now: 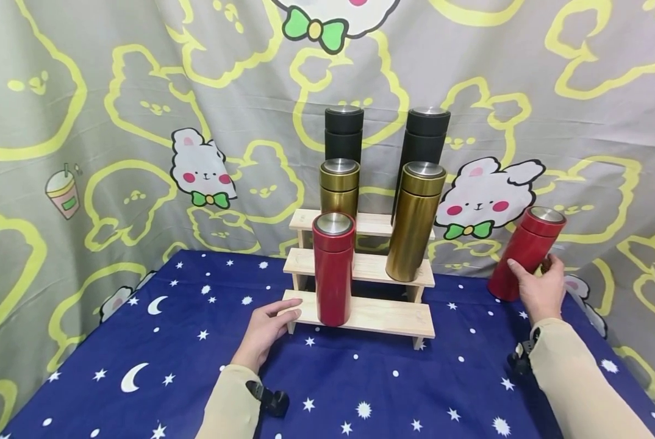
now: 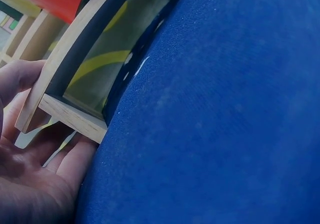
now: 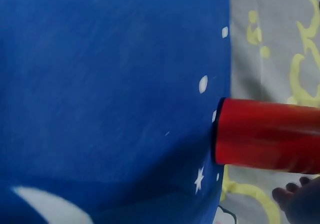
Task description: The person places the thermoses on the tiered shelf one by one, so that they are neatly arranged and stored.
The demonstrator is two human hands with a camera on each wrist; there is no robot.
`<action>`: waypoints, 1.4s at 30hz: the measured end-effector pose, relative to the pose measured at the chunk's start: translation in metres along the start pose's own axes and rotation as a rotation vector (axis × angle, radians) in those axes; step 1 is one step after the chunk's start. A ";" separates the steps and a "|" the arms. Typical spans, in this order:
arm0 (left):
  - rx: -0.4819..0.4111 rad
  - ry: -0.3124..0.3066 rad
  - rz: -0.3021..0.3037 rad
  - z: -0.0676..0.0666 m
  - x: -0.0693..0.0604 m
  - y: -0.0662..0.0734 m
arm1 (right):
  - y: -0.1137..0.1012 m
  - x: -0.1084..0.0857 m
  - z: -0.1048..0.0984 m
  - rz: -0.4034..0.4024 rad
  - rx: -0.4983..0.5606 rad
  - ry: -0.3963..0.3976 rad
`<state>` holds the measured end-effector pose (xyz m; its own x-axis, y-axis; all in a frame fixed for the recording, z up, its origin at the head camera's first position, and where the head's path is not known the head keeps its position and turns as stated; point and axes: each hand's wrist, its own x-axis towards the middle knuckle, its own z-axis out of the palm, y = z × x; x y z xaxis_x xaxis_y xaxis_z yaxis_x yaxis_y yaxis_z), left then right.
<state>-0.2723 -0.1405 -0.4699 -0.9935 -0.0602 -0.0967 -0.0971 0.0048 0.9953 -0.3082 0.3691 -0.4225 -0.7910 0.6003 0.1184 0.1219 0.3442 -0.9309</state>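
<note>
My left hand [image 1: 265,327] grips the left end of the lowest step of a three-step wooden rack [image 1: 385,312]. In the left wrist view the thumb lies on the board [image 2: 55,74] and the fingers are around its end, beside the leg. A red thermos [image 1: 334,274] stands on that lowest step. At the far right my right hand [image 1: 541,289] holds another red thermos [image 1: 527,250] round its body. In the right wrist view this thermos [image 3: 270,135] has its base at the blue cloth; whether it touches is unclear.
Two gold thermoses, a left one [image 1: 340,194] and a right one [image 1: 415,228], stand on the middle step. Behind them, two black thermoses [image 1: 344,135] stand on the top step. A blue star-patterned cloth [image 1: 196,317] covers the table; a patterned curtain [image 1: 250,103] hangs behind.
</note>
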 end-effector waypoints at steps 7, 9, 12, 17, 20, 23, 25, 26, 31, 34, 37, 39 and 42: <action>-0.003 0.004 0.004 0.000 0.000 0.000 | 0.000 0.000 0.003 0.017 0.000 0.019; -0.001 0.005 0.004 0.000 0.000 0.000 | 0.000 0.000 0.003 0.040 0.019 0.027; -0.001 0.003 0.005 0.000 -0.001 0.001 | 0.001 -0.001 0.003 0.058 0.034 0.046; 0.002 0.007 0.007 0.000 -0.002 0.001 | 0.001 -0.005 0.001 0.041 0.034 0.034; 0.004 0.005 0.007 0.000 -0.002 0.001 | 0.000 -0.008 -0.002 0.039 0.035 0.006; 0.002 0.006 0.005 0.000 -0.001 0.000 | 0.000 -0.010 -0.006 0.033 0.046 -0.015; 0.003 0.008 0.007 0.001 -0.001 0.000 | -0.001 -0.012 -0.008 0.024 0.044 -0.014; 0.001 0.010 0.007 0.001 0.000 0.000 | -0.002 -0.013 -0.009 0.020 0.042 -0.015; -0.008 0.018 0.009 0.001 -0.001 0.001 | -0.008 -0.019 -0.013 0.000 0.033 0.011; -0.008 0.022 0.008 0.001 -0.001 0.001 | -0.012 -0.024 -0.015 -0.007 0.033 0.009; -0.007 0.025 0.005 0.001 -0.001 0.001 | -0.015 -0.030 -0.016 -0.017 0.022 -0.005; -0.006 0.025 0.003 0.001 0.000 0.000 | -0.018 -0.035 -0.017 -0.030 0.010 -0.015; -0.002 0.022 0.004 0.002 -0.001 0.001 | -0.022 -0.040 -0.017 -0.048 -0.011 -0.028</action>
<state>-0.2713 -0.1388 -0.4693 -0.9923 -0.0823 -0.0921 -0.0927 0.0027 0.9957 -0.2691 0.3500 -0.4013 -0.8125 0.5626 0.1527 0.0901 0.3801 -0.9205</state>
